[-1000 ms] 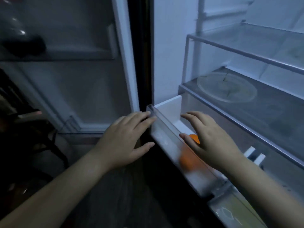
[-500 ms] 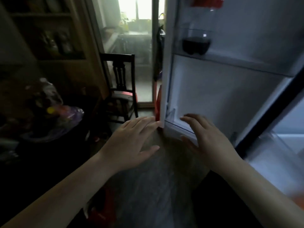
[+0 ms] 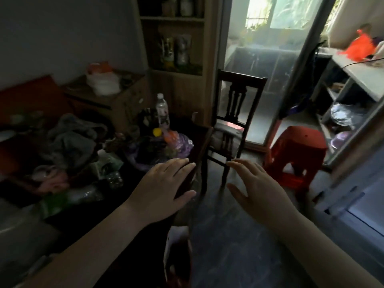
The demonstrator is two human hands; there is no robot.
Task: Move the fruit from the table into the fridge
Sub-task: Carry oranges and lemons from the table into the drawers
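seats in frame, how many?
2. A dark wooden chair stands in the middle of the view, in front of the glass door. A red plastic stool is on the floor to its right. The dim, cluttered left side could hide more.

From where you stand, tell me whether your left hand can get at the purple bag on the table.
Probably yes. The left hand, open, hovers just in front of the purple bag, and nothing lies between them.
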